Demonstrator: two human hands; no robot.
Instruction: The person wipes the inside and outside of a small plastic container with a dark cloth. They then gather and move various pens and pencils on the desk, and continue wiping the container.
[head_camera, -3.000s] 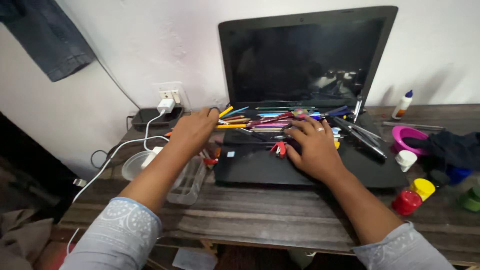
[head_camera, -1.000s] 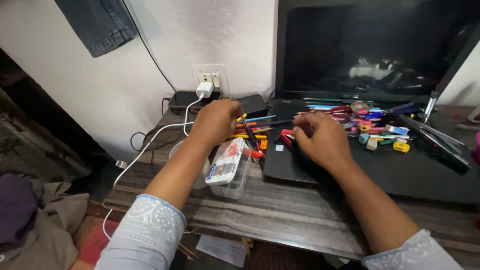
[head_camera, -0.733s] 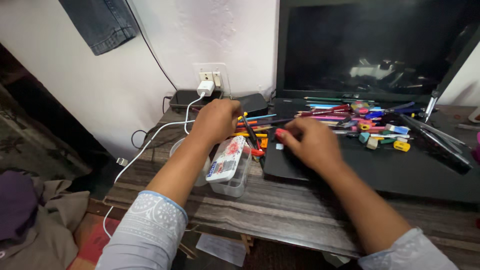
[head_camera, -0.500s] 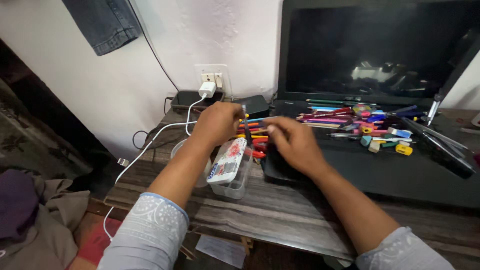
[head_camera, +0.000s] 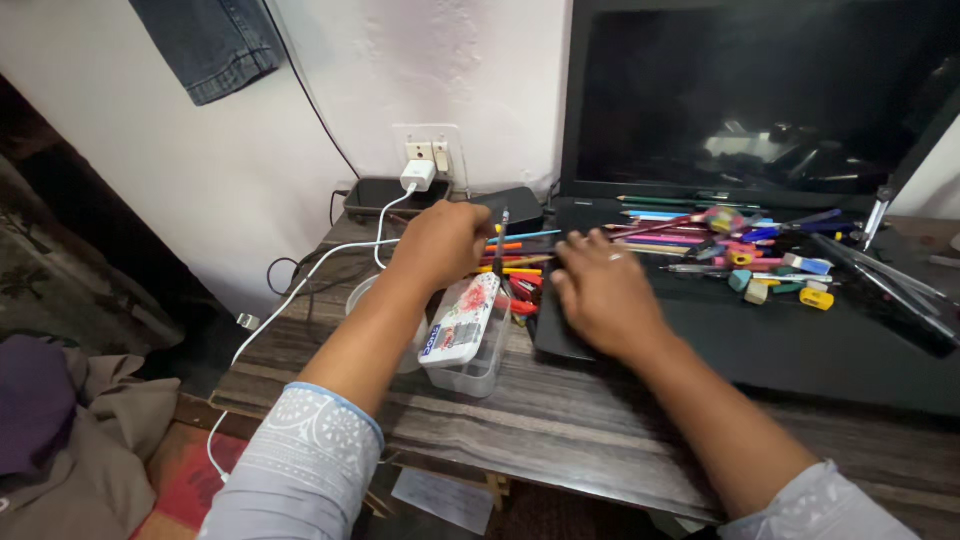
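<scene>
Both forearms are stretched toward mid-frame, the left hand curled into a loose fist, the right hand laid palm-down with fingers bent.

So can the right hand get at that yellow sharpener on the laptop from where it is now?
Probably yes. The right hand lies on the laptop, and the yellow sharpener sits farther right with only bare laptop surface between them.

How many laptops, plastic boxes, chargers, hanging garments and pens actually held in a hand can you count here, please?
Laptop: 1
Clear plastic box: 1
White charger: 1
Hanging denim garment: 1
Pen held in the left hand: 1
Total: 5
</scene>
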